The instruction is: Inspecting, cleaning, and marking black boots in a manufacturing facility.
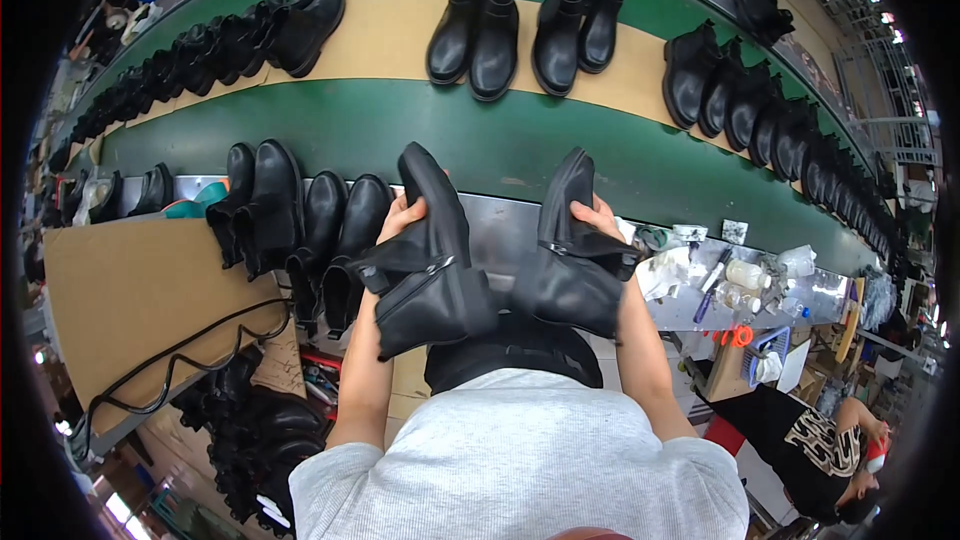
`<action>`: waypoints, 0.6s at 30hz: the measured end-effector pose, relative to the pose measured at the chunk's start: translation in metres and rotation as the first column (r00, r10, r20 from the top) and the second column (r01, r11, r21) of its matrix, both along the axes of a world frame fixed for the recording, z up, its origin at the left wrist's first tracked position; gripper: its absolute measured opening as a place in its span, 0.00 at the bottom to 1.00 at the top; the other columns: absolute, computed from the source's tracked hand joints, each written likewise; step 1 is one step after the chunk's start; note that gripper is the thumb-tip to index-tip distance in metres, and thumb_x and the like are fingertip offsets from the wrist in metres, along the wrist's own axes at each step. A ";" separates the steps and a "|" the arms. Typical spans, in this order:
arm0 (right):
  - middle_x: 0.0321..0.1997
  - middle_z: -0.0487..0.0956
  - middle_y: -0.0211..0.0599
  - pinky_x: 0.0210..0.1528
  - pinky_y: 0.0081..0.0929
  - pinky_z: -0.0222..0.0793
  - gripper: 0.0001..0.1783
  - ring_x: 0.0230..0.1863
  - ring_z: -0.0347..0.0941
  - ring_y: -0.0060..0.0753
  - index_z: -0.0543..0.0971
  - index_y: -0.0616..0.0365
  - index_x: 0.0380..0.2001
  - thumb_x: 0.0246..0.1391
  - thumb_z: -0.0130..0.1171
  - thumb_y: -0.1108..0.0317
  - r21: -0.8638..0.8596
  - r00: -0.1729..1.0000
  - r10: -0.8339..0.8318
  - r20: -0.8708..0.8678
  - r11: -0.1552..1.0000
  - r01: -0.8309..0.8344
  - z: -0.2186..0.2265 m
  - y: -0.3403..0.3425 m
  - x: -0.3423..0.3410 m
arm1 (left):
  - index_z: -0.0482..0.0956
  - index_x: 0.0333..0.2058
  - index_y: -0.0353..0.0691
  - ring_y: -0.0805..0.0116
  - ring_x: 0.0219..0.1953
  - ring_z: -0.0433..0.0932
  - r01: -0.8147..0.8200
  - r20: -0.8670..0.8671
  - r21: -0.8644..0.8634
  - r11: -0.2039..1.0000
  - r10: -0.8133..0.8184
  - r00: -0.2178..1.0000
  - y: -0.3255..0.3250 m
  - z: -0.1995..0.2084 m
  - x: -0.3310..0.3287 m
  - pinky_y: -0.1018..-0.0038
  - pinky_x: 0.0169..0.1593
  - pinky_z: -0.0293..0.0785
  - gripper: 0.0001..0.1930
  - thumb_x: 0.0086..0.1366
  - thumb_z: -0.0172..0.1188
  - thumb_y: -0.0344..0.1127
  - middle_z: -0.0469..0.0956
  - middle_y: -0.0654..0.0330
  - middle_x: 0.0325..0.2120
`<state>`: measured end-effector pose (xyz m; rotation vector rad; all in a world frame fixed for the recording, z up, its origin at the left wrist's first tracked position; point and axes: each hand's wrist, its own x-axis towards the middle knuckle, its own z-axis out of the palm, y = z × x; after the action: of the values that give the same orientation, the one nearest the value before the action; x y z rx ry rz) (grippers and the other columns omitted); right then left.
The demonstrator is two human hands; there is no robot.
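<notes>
Though apart — boots (433, 202) against gripping fingers (398, 216)

We noted a light grey, finely ribbed shirt (520, 455) with short sleeves (705, 480), black clothing (515, 358) at the waist, and bare forearms (362, 390).

**Rows Line the Far Side of the Worktop (350, 145)**

A cardboard strip (390, 35) lies lengthwise on the worktop. Along it, a left-hand row of boots (232, 45) runs outward, two pairs of boots (492, 40) stand in the middle, and a right-hand row of boots (743, 115) runs off the other way. Nearer, the left hand (403, 215) and right hand (598, 216) each hold a boot, the left boot (440, 215) apart from the right boot (563, 205), over a ledge (495, 225). Left of them are four boots (272, 195) beside a cardboard sheet (150, 280); bottles (747, 275) lie on the ledge's right. A co-worker (785, 440) is behind, to the right.
</notes>
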<state>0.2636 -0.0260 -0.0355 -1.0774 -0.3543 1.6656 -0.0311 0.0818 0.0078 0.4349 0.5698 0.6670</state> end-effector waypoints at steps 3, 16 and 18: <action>0.44 0.75 0.43 0.41 0.25 0.74 0.37 0.40 0.75 0.33 0.52 0.65 0.62 0.55 0.56 0.64 0.114 0.834 0.035 -0.551 0.993 0.034 0.015 0.002 -0.018 | 0.60 0.57 0.33 0.65 0.37 0.79 -0.236 0.241 -0.162 0.958 0.270 0.932 -0.022 0.048 0.037 0.73 0.40 0.78 0.29 0.58 0.59 0.34 0.74 0.53 0.43; 0.58 0.63 0.53 0.50 0.30 0.69 0.54 0.52 0.69 0.44 0.41 0.73 0.63 0.42 0.65 0.65 0.004 0.964 0.068 0.255 0.997 -0.072 0.029 0.019 0.003 | 0.64 0.55 0.35 0.65 0.40 0.78 0.223 -0.120 0.036 0.974 -0.218 0.969 0.032 0.006 -0.015 0.73 0.40 0.77 0.27 0.57 0.59 0.35 0.74 0.51 0.43; 0.63 0.54 0.62 0.58 0.33 0.62 0.61 0.61 0.59 0.52 0.38 0.76 0.62 0.37 0.69 0.60 -0.138 0.842 0.054 0.536 0.990 0.025 0.035 0.027 -0.036 | 0.64 0.56 0.33 0.60 0.45 0.76 0.311 -0.511 0.065 0.948 -0.236 0.826 0.038 0.007 -0.006 0.68 0.47 0.74 0.33 0.54 0.62 0.43 0.75 0.47 0.42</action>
<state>0.2278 0.0010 -0.0004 -1.6574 -0.6154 1.3869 -0.0376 0.1199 0.0145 0.8251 0.9318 0.3106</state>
